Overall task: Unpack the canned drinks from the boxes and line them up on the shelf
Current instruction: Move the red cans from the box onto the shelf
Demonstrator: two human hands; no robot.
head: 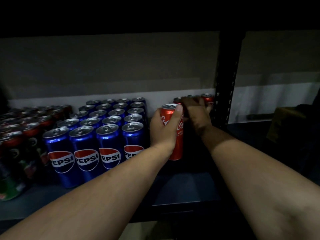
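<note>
far-left cans point(26, 129): dark cans with red tops, packed in rows on the shelf, labels too dim to read; nearest ones show green at the bottom left.
Pepsi cans point(110, 122): blue, upright, block four wide and several rows deep, just right of the dark cans; front row logos facing out, rightmost logo partly hidden behind the left forearm.
shelf point(181, 186): dark board, bare patch in front of the hands; underside of the upper level black across the top of the view.
left hand point(164, 129): wrapped around a red Coca-Cola can point(176, 146), fingers curled on the upper body, thumb near the rim; can upright, base near the shelf surface, contact not discernible; sits between the Pepsi block and the right hand.
right hand point(195, 115): reaching further back, in shadow, fingers curled over the tops of the rear red cans point(207, 98); actual grip on one not discernible.
rear red cans: upright against the back wall, beside the upright post point(225, 94).
upright post: black, perforated, at the right of the bay.
far right: brownish box shape point(287, 123), dim, past the post.
</note>
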